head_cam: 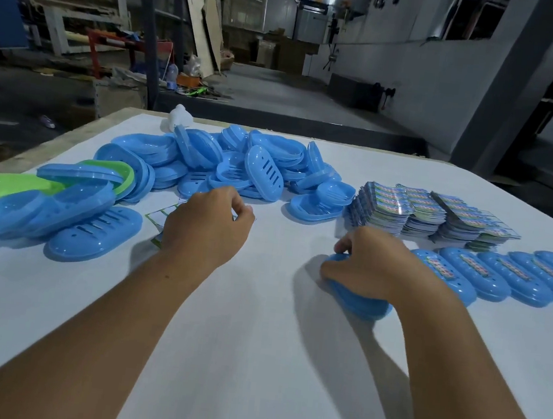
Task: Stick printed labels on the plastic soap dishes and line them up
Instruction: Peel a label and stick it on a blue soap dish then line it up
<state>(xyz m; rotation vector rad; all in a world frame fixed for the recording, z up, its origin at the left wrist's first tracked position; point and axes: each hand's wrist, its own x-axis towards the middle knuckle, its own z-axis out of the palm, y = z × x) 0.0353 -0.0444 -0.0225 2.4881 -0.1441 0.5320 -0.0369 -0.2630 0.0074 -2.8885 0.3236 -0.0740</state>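
**Right hand on a dish at the row's end, left hand at the label sheet**

Right hand point(371, 261) sits on top of a blue dish point(359, 299) on the white table point(251, 361) — fingers curled down over its far end, grasping it. The dish lies flat, just left of the row point(508, 275) of labelled blue dishes that runs off to the right edge, each with a printed strip on its back. Its own top is hidden under the hand, so I cannot tell if a label is on it.

Left hand point(206, 227) is centre-left, fingers curled in with fingertips meeting near the thumb, over a label sheet point(158, 220) lying on the table. Looks like a pinch on the sheet's far edge, but the contact is hidden by the knuckles — cannot tell for sure.

Behind the hands: a loose pile point(238, 167) of unlabelled blue dishes, some on edge, some nested. At far left a second heap point(60, 215) of blue dishes with two green dishes point(5, 187) mixed in (one flat at the table edge, one tucked in the stack). Label stacks point(433, 213) sit fanned in several bundles behind the row, right of the pile. A small white object point(179, 117) stands at the table's far edge, blurred.
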